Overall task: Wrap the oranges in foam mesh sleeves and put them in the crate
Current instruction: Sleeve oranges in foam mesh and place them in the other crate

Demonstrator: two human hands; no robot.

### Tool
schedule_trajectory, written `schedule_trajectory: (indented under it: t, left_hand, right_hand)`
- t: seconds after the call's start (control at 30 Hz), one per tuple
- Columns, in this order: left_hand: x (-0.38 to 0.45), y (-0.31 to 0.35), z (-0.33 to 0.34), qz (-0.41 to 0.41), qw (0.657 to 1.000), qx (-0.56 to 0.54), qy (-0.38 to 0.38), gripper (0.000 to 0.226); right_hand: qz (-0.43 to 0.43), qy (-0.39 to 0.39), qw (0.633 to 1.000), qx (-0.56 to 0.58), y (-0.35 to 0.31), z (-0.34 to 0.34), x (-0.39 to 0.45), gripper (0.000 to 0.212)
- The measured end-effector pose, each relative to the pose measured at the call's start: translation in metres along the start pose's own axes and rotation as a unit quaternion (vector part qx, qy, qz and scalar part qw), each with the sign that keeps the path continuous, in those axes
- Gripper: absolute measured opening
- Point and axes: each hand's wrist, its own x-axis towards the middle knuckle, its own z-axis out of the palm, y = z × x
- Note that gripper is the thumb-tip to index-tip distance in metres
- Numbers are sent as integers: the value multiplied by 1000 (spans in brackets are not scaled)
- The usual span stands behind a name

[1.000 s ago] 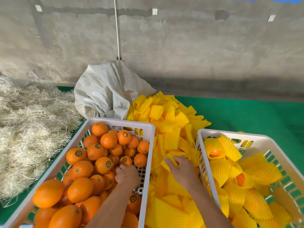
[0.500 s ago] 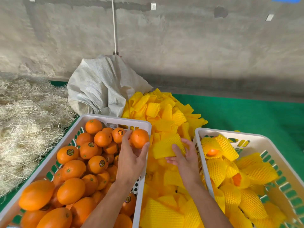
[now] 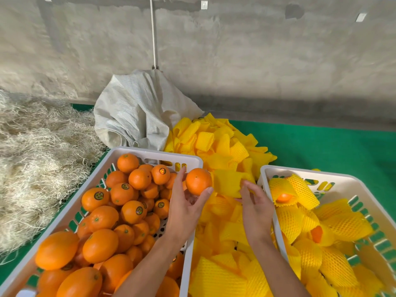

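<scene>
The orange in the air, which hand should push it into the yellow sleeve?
Probably the left. The left hand already grips the orange by its fingertips, right beside the foam sleeve that the right hand holds up. The right only needs to keep the sleeve steady.

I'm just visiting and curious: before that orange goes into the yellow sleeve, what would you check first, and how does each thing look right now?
1. Orange held firmly: ok, the left hand grips it between thumb and fingers.
2. Sleeve in hand: ok, the right hand pinches one above the loose pile.
3. Sleeve mouth open toward the orange: cannot tell, it looks flat and folded.
4. Orange and sleeve close together: ok, side by side, nearly touching.
5. Room in the right crate: ok, bare space shows near its far end.
6. Orange free of damage: cannot tell, only one side shows.
</scene>
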Motion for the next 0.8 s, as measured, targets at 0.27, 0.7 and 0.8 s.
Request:
schedule_trajectory:
  t: [0.27, 0.7, 0.8]
  left_hand:
    - [-3, 14, 1, 55, 993, 33, -100, 68]
    - [-1, 23, 3, -46, 987, -78, -135, 69]
    - [-1, 24, 3, -26, 991, -80, -105, 56]
  right_hand:
    - [-63, -57, 968, -238, 3, 1, -7, 57]
    - [-140, -234, 938, -216, -14, 4, -16, 76]
    - [-144, -221, 939, -220, -13, 4, -12, 72]
